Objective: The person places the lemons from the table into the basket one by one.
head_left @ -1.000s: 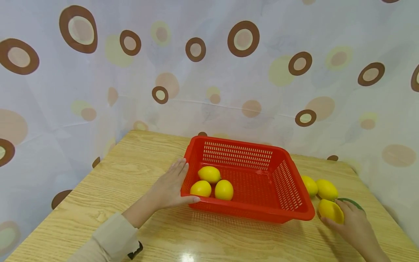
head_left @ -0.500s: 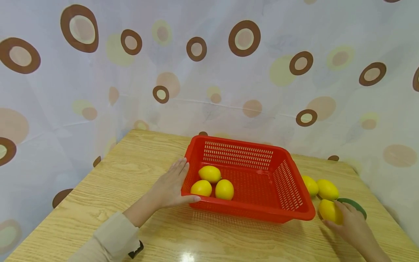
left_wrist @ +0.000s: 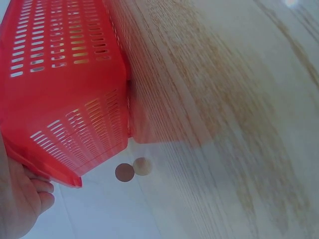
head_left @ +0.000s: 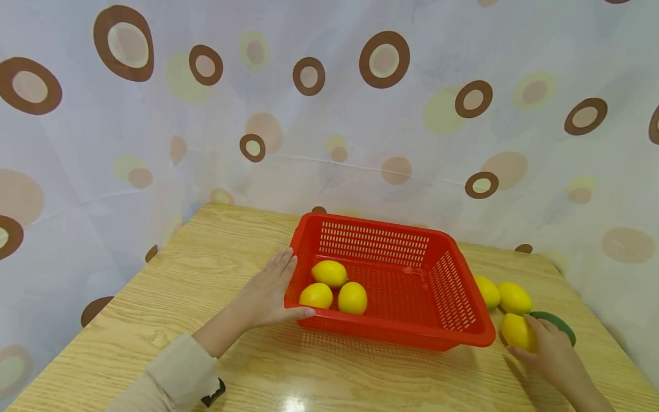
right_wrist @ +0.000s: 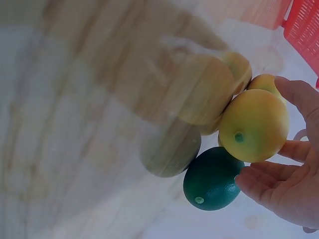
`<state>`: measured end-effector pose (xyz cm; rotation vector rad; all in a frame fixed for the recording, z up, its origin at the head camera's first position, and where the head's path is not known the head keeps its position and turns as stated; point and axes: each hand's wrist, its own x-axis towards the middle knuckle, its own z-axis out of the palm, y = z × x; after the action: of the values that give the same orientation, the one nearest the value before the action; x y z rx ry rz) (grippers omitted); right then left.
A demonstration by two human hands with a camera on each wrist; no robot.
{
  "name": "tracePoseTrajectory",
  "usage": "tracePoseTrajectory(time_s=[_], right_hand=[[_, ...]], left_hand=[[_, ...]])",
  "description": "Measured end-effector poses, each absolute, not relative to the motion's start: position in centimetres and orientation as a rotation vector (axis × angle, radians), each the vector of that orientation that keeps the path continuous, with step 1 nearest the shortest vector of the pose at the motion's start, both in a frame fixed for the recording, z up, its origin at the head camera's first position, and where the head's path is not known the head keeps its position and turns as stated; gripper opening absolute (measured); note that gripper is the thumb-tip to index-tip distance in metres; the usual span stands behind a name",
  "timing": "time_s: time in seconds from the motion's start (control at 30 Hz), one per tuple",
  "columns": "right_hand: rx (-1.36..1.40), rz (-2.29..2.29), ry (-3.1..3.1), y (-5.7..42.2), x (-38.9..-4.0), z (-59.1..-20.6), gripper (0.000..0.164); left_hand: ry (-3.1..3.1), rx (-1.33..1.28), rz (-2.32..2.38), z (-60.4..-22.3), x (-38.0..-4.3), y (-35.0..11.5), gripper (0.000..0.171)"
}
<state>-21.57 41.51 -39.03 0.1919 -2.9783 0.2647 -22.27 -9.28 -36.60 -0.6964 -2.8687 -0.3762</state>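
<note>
Against the left corner of a red plastic basket [head_left: 391,335] rests my left hand [head_left: 268,294], its fingers straight along the side and the thumb lying over the front rim. In the left wrist view, the fingers [left_wrist: 42,191] show just outside the rim. Three yellow lemons, one of them a front lemon [head_left: 352,298], lie in the basket's near left part. To the basket's right, my right hand [head_left: 553,352] holds a lemon [right_wrist: 253,125] between thumb and fingers. A dark green lime [right_wrist: 213,179] lies beside that hand, its fingertips right at it in the right wrist view.
Two more lemons, a left one [head_left: 487,293] and a right one [head_left: 515,297], lie close together by the basket's right side. The wooden table [head_left: 206,246] backs onto a patterned curtain [head_left: 329,114]. A black strap end [head_left: 213,392] shows below the left sleeve.
The right hand and the lemon in it have shifted and turned slightly, so more of the green lime shows. The left hand and the basket have stayed in place.
</note>
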Motion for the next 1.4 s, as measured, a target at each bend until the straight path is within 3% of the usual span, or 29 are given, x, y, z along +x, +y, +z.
tracePoseTrajectory(time_s=[1.0, 1.4], right_hand=[[0.246, 0.33, -2.97, 41.5, -22.0, -38.7, 0.061], [0.225, 0.344, -3.057, 41.7, -22.5, -39.1, 0.068]], left_hand=[[-2.89, -0.657, -0.46, -36.6, -21.9, -9.3, 0.098], [-2.902, -0.632, -0.494, -36.4, -21.9, -9.2, 0.1]])
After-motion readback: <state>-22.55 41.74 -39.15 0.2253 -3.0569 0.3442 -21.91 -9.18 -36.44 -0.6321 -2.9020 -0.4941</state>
